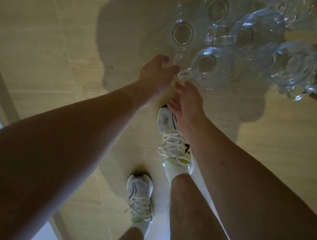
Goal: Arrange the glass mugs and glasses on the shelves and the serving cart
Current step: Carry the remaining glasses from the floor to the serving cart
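Both arms reach down toward the floor (44,28), and the two hands meet at the same spot. The left hand (156,72) has its fingers loosely curled toward a mug handle, fingertips at or just short of the glass — I cannot tell whether it has actually caught hold. The right hand (188,101) sits just below and beside it, palm turned up, fingers relaxed and spread, gripping nothing.

Directly beyond both hands stands the nearest glass mug (207,65), upright on the floor with its mouth facing up at us and its handle (183,73) sticking back toward the hands. That handle lies right between the two sets of fingertips, so the coming pick-up turns on it: the mug is straight ahead, its handle pointing at the hands, and the left hand looks marginally the nearer.

Farther out, a second mug (183,31) stands ahead of the left hand, and more mugs (244,36) cluster beyond and off to the right. Past the right hand a group of taller dimpled mugs (307,69) seems to lean or lie with long axes running off to the right — the wide lens bends them, so I would not swear to it.

Back under the arms are white laced shoes (172,142); the forward one stands just beneath the right hand. No shelf or cart shows here.
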Motion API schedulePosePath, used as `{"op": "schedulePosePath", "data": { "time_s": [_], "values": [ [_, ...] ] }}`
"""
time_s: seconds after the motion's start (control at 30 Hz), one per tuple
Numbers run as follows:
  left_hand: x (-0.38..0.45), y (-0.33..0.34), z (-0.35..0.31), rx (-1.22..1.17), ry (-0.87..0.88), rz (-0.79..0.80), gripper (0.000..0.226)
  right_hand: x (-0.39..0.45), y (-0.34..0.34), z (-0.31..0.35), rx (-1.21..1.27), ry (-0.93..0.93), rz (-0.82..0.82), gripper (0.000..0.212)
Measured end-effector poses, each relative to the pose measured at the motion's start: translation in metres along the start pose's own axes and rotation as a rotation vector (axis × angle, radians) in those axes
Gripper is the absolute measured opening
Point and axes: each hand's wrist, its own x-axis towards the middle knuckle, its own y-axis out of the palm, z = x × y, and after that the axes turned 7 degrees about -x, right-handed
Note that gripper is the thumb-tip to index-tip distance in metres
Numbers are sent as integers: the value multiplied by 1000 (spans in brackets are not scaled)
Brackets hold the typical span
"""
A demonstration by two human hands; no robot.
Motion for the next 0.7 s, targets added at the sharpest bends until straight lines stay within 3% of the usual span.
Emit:
{"op": "schedulePosePath", "data": {
  "time_s": [0.13,0.2,0.3,0.57,0.7],
  "values": [
    [15,11,-4,-117,-32,13,21,14,-3,1,145,-12,106,45],
    [19,16,-8,-163,-28,34,7,18,-5,0,192,-15,136,30],
    [24,21,-10,-232,-53,41,15,23,-7,0,260,-10,170,9],
    [22,15,-6,-244,-42,51,21,19,1,6,394,17,262,18],
    [17,3,-5,-209,-27,12,21,15,2,9,360,18,225,25]
  ]
}}
